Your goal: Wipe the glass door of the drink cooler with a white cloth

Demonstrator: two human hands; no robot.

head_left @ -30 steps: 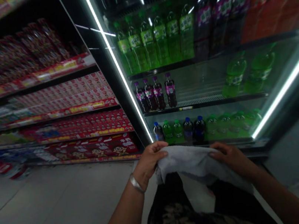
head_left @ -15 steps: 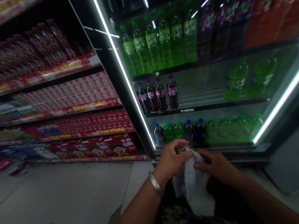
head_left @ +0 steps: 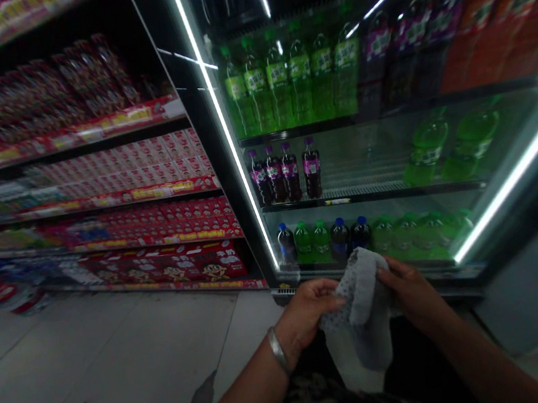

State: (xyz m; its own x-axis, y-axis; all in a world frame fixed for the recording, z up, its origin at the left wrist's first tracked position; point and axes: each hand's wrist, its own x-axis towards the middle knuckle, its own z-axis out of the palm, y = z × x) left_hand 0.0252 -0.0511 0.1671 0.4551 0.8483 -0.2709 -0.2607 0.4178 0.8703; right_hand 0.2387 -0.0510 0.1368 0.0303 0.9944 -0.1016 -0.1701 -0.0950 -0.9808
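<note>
The cloth in mid-handling, seen from above. The left hand (head_left: 310,310), with a silver bracelet (head_left: 278,351) at its wrist, pinches the speckled side of a pale grey cloth (head_left: 363,292) between thumb and fingers. The right hand (head_left: 416,287) grips the opposite upper edge, its fingers likewise closed on the fabric. The cloth is suspended between the two hands, in front of the lower part of a glass-fronted cooler (head_left: 227,167) and above the floor (head_left: 121,365).

As to progress, the upper portion is doubled over, a plain flap lying against the speckled portion; this part of the arrangement appears accomplished. The lower portion hangs loose, and the layers are uneven, so the folding is judged partial rather than complete. Whether further layers lie beneath the flap cannot be told.

Within the cooler, dark bottles with purple caps (head_left: 312,171) stand upright above a lower row of bottles (head_left: 304,243) with blue and green caps. Neither hand holds a bottle. Red cartons (head_left: 214,261) occupy the bottom shelf to the left.
</note>
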